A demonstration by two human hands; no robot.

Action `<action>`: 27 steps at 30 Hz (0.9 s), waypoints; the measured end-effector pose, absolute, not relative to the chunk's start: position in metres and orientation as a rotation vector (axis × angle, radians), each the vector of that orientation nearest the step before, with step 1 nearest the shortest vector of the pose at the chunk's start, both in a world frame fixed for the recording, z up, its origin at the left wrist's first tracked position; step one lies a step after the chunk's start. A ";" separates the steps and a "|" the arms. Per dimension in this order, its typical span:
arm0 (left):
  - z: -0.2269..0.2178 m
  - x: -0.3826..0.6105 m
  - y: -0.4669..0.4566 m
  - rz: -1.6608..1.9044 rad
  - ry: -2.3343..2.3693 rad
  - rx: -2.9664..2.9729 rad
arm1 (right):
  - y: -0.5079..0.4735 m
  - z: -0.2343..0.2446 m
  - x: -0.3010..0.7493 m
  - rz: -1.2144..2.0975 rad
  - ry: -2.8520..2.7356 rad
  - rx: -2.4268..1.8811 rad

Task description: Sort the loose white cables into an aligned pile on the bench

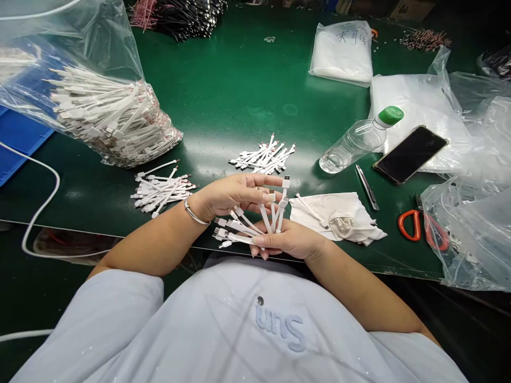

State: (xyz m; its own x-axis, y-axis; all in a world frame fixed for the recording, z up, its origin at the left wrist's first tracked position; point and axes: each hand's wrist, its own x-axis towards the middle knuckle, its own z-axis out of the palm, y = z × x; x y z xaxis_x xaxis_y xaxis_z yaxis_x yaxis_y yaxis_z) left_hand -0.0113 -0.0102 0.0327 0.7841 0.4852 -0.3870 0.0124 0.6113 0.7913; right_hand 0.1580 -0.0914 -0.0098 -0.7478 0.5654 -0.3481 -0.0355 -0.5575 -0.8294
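Several short white USB cables (pixel 239 227) are fanned out in my right hand (pixel 291 239), whose thumb presses on them. Some plugs point left and others stand up. My left hand (pixel 235 192) reaches over from the left, its thumb and fingers closed around the upright connectors (pixel 272 198). Which of these cables it grips is partly hidden by the fingers. Just beyond my hands lies a small pile of similar white cables (pixel 263 157). A second pile (pixel 163 190) is left of my left wrist. A folded white cloth (pixel 339 215) with one cable on it lies beside my right hand.
A clear bag of white cables (pixel 115 117) stands at left by a blue crate (pixel 19 141). To the right are a bottle (pixel 353 142), a phone (pixel 411 154), a utility knife (pixel 366 186), red-handled scissors (pixel 410 225) and plastic bags (pixel 475 223). Black cables (pixel 187 18) lie at the back.
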 end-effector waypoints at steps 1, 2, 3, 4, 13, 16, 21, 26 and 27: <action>0.033 -0.011 -0.010 0.291 0.631 0.895 | -0.091 -0.010 0.158 2.338 -1.237 -0.858; 0.032 -0.012 -0.010 0.291 0.640 0.906 | -0.091 -0.010 0.158 2.338 -1.242 -0.855; 0.032 -0.012 -0.009 0.294 0.650 0.914 | -0.091 -0.010 0.158 2.340 -1.242 -0.854; 0.032 -0.012 -0.009 0.299 0.658 0.920 | -0.092 -0.010 0.158 2.340 -1.237 -0.857; 0.034 -0.014 -0.007 0.361 0.683 1.073 | -0.091 -0.008 0.155 2.277 -1.114 -1.008; 0.036 -0.011 -0.010 0.394 0.691 1.216 | -0.091 -0.008 0.154 2.261 -1.142 -1.051; 0.036 -0.003 -0.018 0.447 0.750 1.444 | -0.092 -0.007 0.153 2.251 -1.266 -1.061; 0.033 -0.003 -0.018 0.451 0.723 1.423 | -0.091 -0.008 0.154 2.274 -1.263 -1.050; 0.032 -0.004 -0.017 0.446 0.709 1.421 | -0.090 -0.008 0.154 2.281 -1.253 -1.045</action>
